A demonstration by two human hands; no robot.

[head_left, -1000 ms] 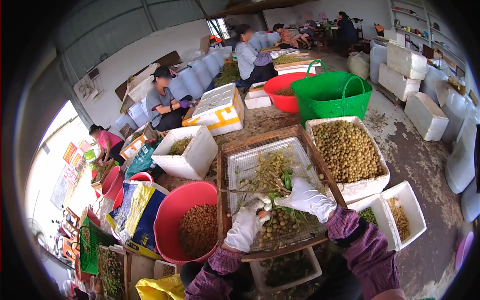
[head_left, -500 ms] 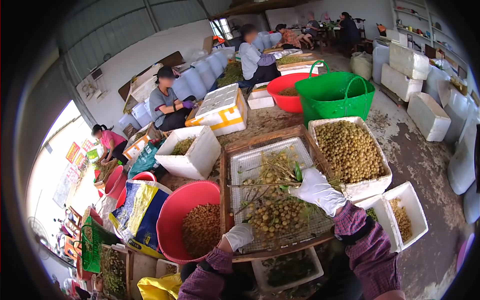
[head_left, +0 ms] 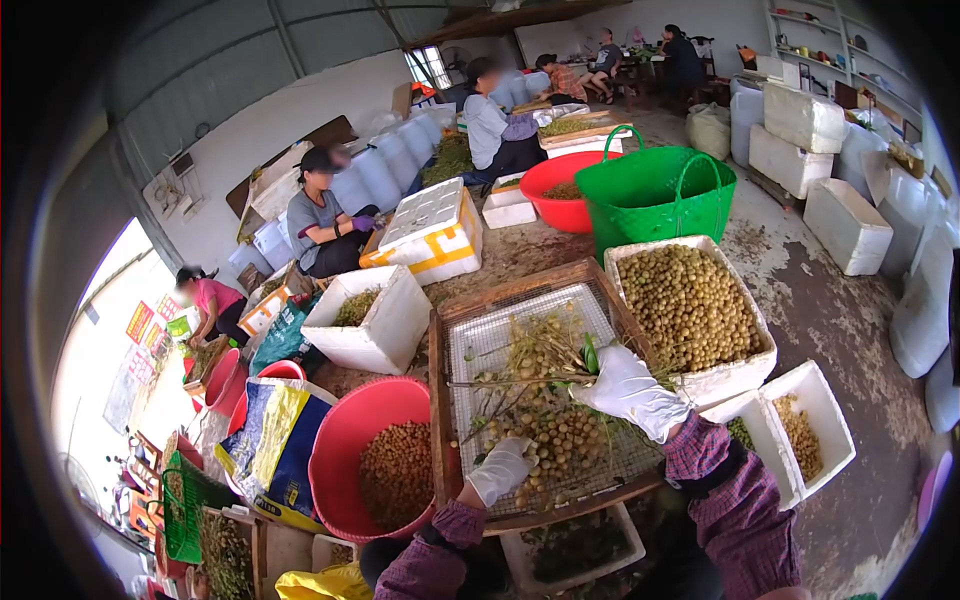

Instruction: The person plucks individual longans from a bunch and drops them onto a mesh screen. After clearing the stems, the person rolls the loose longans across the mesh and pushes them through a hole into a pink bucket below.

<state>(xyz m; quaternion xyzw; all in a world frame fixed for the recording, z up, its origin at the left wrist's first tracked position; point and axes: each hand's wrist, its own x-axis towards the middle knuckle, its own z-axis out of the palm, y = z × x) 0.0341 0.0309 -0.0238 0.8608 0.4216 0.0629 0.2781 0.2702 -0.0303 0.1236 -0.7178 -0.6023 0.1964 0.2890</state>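
My right hand point(head_left: 632, 393), in a white glove, is closed around the stems of a longan bunch point(head_left: 560, 350). The brown twigs stick out to the left, and a green leaf stands up by the fingers. My left hand point(head_left: 502, 470), gloved too, has its fingers curled in against longans at the left side of the pile point(head_left: 555, 440); its fingertips are partly hidden among the fruit. Both hands are over a wire-mesh tray with a wooden frame point(head_left: 441, 400). Loose longans and twigs lie on the mesh.
Left of the tray stands a red tub point(head_left: 330, 450) holding small brown fruit. At right is a foam box point(head_left: 690, 375) heaped with longans, with smaller foam boxes point(head_left: 835, 430) below it. A green basket point(head_left: 655, 205) stands behind. A person point(head_left: 335, 225) sits working at the left.
My left hand has moved from the tray's front edge up and right to the longans. My right hand keeps its hold on the stems. The whole view has shifted slightly.
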